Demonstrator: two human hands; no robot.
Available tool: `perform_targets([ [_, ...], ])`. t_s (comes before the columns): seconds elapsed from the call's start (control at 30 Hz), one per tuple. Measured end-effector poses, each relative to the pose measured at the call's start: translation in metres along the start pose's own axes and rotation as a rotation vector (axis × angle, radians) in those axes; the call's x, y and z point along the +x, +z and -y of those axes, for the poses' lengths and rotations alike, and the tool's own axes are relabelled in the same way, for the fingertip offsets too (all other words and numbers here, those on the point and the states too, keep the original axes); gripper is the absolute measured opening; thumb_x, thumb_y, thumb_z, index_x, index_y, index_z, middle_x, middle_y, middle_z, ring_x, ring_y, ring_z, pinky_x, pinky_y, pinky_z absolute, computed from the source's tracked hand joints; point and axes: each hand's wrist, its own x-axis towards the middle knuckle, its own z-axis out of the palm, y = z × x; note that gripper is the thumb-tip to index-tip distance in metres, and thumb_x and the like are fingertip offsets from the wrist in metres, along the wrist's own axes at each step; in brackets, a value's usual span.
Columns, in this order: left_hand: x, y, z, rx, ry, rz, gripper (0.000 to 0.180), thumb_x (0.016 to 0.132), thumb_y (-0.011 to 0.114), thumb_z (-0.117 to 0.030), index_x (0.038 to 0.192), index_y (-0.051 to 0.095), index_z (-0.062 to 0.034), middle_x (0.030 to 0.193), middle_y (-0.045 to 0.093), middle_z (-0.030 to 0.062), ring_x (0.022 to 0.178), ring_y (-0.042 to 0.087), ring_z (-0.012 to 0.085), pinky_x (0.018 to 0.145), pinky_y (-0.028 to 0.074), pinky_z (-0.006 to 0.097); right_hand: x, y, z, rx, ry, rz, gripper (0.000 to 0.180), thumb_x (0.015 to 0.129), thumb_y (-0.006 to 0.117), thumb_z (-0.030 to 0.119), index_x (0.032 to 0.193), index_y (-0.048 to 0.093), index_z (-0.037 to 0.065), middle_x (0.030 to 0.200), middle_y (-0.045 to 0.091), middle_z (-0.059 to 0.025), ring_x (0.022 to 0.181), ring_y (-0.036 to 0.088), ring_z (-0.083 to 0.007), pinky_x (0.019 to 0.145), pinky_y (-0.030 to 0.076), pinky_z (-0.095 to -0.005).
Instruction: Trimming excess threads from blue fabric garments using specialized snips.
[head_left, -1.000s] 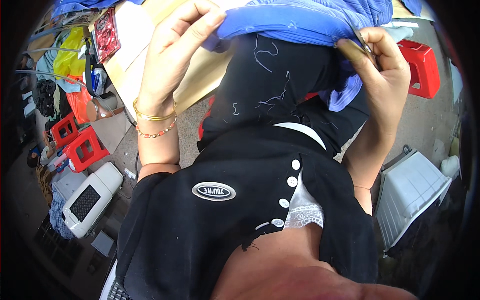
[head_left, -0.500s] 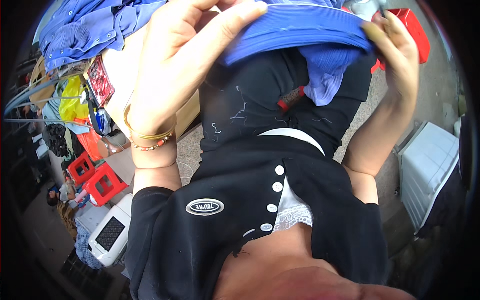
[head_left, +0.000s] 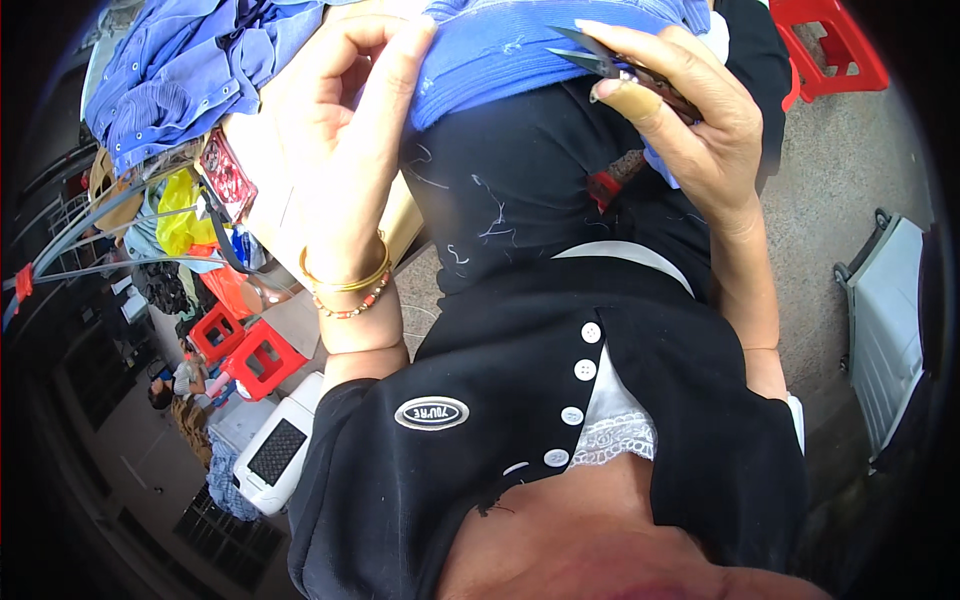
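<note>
A blue ribbed garment (head_left: 470, 75) lies across my lap at the top of the view. At its left end my left hand (head_left: 355, 130) is closed, pinching the edge between thumb and fingers. My right hand (head_left: 700, 130) grips a pair of thread snips (head_left: 585, 50), whose dark pointed blades stand apart over the cloth. Small light thread tufts show on the blue band near the blades. Bits of loose thread cling to the black trousers (head_left: 500, 180) below the garment.
More blue garments with snaps (head_left: 190, 75) are heaped at the upper left. Beneath them are a yellow bag (head_left: 180, 215) and red stools (head_left: 268, 358). A red stool (head_left: 870, 70) stands at the upper right, above a wheeled grey-white container (head_left: 890, 340). Another person (head_left: 188, 378) is far left.
My right hand has left the garment's right end and moved left, bringing the snips over the band. The stretched cloth now lies lower and slacker. My left hand still pinches its edge.
</note>
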Motion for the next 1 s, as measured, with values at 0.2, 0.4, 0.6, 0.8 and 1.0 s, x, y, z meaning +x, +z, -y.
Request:
perform_targets([
  [0.2,-0.002,0.005,-0.002,0.018,0.013,-0.018,0.011,0.091,0.064,-0.005,0.100,0.066,0.0005,0.095,0.066,0.0028,0.087,0.056,0.0065,0.083,0.041,0.019,-0.002,0.011,0.000,0.035,0.016,0.004,0.037,0.078,0.074,0.005,0.115,0.069,0.006,0.071,0.047,0.0037,0.060,0.039,-0.0042,0.051,0.028,-0.0206],
  [0.4,0.000,0.006,-0.003,0.016,0.036,-0.052,0.004,0.085,0.066,0.001,0.086,0.064,0.0041,0.094,0.066,0.0051,0.081,0.058,0.0074,0.075,0.046,0.020,0.001,0.014,0.004,0.043,0.013,0.017,0.037,0.077,0.075,0.004,0.114,0.070,0.006,0.070,0.045,0.0030,0.059,0.039,-0.0047,0.050,0.028,-0.0207],
  [0.6,0.000,0.008,-0.003,0.016,0.035,-0.075,0.006,0.085,0.068,0.000,0.086,0.064,0.0039,0.093,0.067,0.0050,0.080,0.059,0.0075,0.074,0.046,0.020,0.001,0.013,0.004,0.050,0.011,0.026,0.037,0.077,0.074,0.003,0.114,0.070,0.005,0.070,0.045,0.0029,0.059,0.038,-0.0047,0.051,0.027,-0.0209],
  [0.8,0.000,0.008,-0.001,0.029,0.062,-0.067,0.006,0.085,0.068,-0.001,0.087,0.065,0.0028,0.090,0.066,0.0034,0.077,0.057,0.0061,0.072,0.045,0.019,0.003,0.013,0.005,0.088,0.048,0.039,0.035,0.079,0.073,0.003,0.113,0.069,0.002,0.070,0.045,0.0032,0.060,0.038,-0.0044,0.052,0.027,-0.0204],
  [1.0,-0.007,0.002,-0.003,-0.105,-0.093,-0.019,0.011,0.091,0.063,-0.007,0.097,0.065,0.0014,0.091,0.065,0.0031,0.083,0.057,0.0059,0.077,0.043,0.018,0.005,0.013,0.003,0.115,0.049,0.057,0.033,0.080,0.071,0.002,0.113,0.069,0.000,0.071,0.049,0.0026,0.061,0.039,-0.0043,0.054,0.028,-0.0203],
])
